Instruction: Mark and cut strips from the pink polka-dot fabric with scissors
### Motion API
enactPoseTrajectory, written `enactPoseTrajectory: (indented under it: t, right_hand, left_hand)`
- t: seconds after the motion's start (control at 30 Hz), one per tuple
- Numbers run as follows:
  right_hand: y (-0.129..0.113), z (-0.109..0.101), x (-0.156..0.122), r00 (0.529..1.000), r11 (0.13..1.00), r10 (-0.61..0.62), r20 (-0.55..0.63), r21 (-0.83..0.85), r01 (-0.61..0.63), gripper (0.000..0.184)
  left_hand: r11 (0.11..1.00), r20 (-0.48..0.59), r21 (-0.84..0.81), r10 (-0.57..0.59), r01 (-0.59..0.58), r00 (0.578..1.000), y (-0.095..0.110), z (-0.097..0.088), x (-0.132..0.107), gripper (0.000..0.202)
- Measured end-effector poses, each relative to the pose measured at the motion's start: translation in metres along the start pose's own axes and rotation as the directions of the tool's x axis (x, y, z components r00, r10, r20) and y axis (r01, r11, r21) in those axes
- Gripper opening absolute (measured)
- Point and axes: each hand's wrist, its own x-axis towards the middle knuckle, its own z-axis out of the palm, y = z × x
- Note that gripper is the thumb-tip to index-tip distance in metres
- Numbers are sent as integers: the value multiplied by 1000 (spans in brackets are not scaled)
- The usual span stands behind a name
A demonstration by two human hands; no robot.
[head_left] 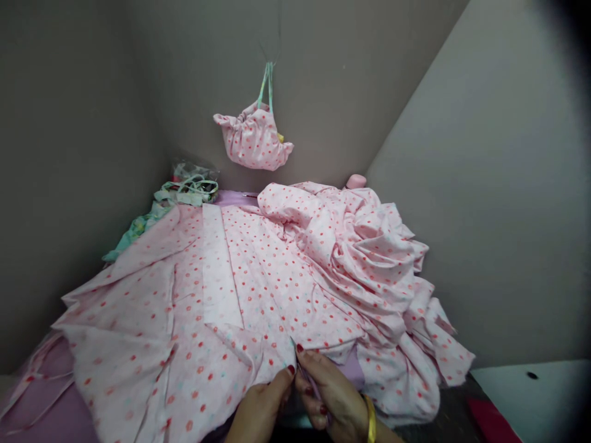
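So the left hand (261, 409) pinches the pink dotted fabric (258, 271) at its near edge, and the right hand (335, 397) beside it is curled round purple-handled scissors (305, 371).

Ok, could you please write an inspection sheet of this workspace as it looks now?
Surface: purple surface, mostly under cloth.
Job's things: pink dotted fabric, flat at left, heaped at right; thin purple tool.
Clutter: green cloth, bundle of cords, pink object at the back; red item at near right.
Grippers: left hand pinches the fabric edge; right hand holds the tool.
Cables: nothing seen besides that bundle.
Surroundings: grey walls; pouch of the same fabric hangs on one.
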Motion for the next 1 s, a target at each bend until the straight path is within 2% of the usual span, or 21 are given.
enactPoseTrajectory:
  t: [0.23, 0.4, 0.7, 0.87, 1.0]
  right_hand:
    - [-3, 3, 2, 997, 999, 43, -71, 13, -42, 36]
    - [-4, 4, 3, 998, 999, 35, -43, 21, -34, 35]
    - [-6, 8, 6, 991, 998, 56, -124, 47, -51, 34]
    - [-5, 9, 9, 991, 996, 68, -113, 68, -61, 30]
    - [-4, 8, 9, 986, 995, 76, -149, 69, -67, 30]
  left_hand:
    - [999, 10, 36, -9, 8, 1000, 3, -1, 0, 40]
    - [999, 20, 35, -9, 8, 1000, 7, -1, -2, 40]
    - [1000, 34, 3, -24, 24, 999, 7, -1, -4, 40]
    - [998, 24, 6, -65, 65, 998, 8, 0, -5, 42]
    - [999, 17, 21, -32, 31, 999, 7, 0, -4, 42]
